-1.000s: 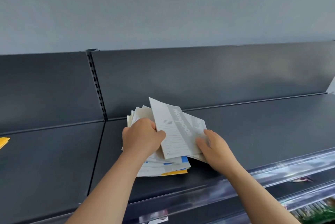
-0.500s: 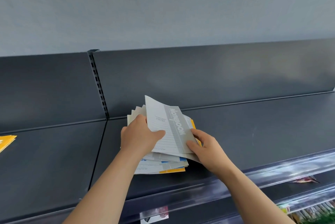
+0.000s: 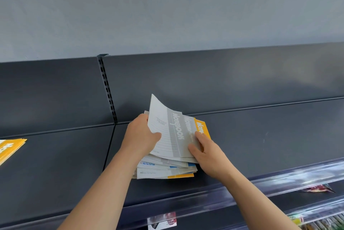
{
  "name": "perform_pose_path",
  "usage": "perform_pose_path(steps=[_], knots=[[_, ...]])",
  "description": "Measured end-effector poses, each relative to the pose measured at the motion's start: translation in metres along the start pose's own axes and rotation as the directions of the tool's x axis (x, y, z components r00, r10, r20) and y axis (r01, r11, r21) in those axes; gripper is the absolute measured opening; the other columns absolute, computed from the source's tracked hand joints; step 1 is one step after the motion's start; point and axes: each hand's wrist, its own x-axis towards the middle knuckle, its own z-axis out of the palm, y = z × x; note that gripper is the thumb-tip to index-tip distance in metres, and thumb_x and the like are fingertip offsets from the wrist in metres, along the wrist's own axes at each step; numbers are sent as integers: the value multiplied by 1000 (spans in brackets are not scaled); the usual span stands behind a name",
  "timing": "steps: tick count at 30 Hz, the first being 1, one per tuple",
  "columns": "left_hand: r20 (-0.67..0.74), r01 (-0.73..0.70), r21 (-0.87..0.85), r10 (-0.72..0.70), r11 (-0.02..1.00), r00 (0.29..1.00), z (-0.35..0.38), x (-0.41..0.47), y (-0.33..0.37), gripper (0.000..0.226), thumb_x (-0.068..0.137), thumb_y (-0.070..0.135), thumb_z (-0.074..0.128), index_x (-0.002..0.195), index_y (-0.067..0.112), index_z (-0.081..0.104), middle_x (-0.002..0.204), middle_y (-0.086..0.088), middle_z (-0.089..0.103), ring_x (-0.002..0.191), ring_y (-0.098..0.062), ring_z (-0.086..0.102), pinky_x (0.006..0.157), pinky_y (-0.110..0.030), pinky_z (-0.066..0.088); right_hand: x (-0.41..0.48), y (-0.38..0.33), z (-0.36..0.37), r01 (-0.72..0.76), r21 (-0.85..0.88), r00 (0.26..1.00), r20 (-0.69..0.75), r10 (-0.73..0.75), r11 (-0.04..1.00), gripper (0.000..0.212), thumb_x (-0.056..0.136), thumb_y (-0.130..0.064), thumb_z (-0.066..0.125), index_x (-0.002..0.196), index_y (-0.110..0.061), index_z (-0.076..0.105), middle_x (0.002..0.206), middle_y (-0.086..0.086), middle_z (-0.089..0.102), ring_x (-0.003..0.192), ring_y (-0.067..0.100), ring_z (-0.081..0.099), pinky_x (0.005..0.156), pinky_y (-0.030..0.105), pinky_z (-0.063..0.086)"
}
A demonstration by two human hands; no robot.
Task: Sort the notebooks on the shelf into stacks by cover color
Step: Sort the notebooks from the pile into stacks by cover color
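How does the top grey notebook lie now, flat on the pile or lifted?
Lifted and bent: the grey paper notebook curves up off the pile of notebooks, its far corner raised.

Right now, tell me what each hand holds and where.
Left hand grips the raised grey notebooks by their left edge; right hand pinches their lower right edge.

The yellow stack (image 3: 11, 148) is cut off at the left edge; the front rail (image 3: 279, 180) is blurred.
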Motion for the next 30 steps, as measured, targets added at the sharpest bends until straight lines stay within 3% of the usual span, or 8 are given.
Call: perform_pose_path(steps=[5, 8, 12, 15, 19, 23, 26, 30], knots=[[-62, 10, -72, -15, 997, 998, -9, -2, -4, 31, 84, 5, 61, 109, 21, 52, 101, 10, 59, 80, -3, 54, 53, -16, 40, -4, -12, -3, 7, 22, 999, 32, -8, 1000, 35, 98, -33, 42, 125, -12, 45, 117, 5, 56, 106, 24, 55, 84, 36, 50], [-97, 24, -116, -36, 993, 995, -13, -5, -5, 34, 87, 1, 56, 111, 23, 48, 98, 12, 56, 77, -2, 53, 49, -14, 39, -4, -13, -4, -4, -10, 999, 51, 5, 1000, 34, 98, -33, 42, 127, -14, 46, 115, 7, 56, 106, 26, 56, 86, 38, 50], [-133, 28, -177, -52, 984, 990, -18, -11, -7, 39, 87, 0, 55, 113, 26, 46, 92, 21, 53, 77, 0, 53, 51, -13, 39, -3, -18, -4, 3, -41, 999, 54, -1, 999, 38, 98, -33, 42, 133, -18, 45, 117, 2, 55, 97, 20, 57, 74, 30, 52], [-163, 24, -303, -76, 953, 984, -23, -18, -9, 43, 86, 1, 59, 118, 27, 48, 96, 22, 55, 85, 3, 54, 59, -14, 41, -1, -25, -1, 32, 10, 999, 31, -32, 999, 31, 96, -29, 47, 120, -12, 53, 114, 6, 60, 99, 24, 58, 79, 36, 52], [-187, 27, -433, -119, 901, 975, -33, -31, -16, 40, 86, 5, 61, 120, 25, 53, 105, 18, 63, 93, 2, 59, 64, -16, 45, 4, -37, 9, 60, 192, 998, -17, -58, 980, 25, 90, -25, 57, 114, -31, 56, 106, -17, 64, 92, 5, 63, 65, 21, 54], [-174, 22, -424, -105, 905, 979, -46, -41, -30, 41, 89, 8, 58, 124, 29, 55, 109, 21, 63, 98, 2, 59, 73, -17, 47, 3, -60, 19, 135, 234, 987, -116, -110, 963, 31, 88, -18, 60, 117, -29, 58, 100, -17, 65, 86, 2, 64, 58, 11, 50], [-166, 28, -410, -105, 911, 980, -59, -48, -43, 41, 90, 10, 56, 125, 32, 53, 111, 24, 60, 100, 4, 57, 76, -18, 46, 0, -80, 32, 164, 291, 984, -119, -134, 943, 43, 91, -19, 58, 132, -28, 49, 107, -16, 61, 83, 3, 65, 55, 15, 52], [-164, 51, -437, -135, 898, 977, -87, -55, -63, 43, 89, 6, 45, 122, 33, 54, 110, 23, 62, 101, 1, 59, 77, -23, 49, -5, -109, 58, 190, 330, 981, -108, -163, 925, 41, 92, -17, 56, 131, -30, 48, 109, -16, 59, 84, 6, 65, 58, 22, 55]])
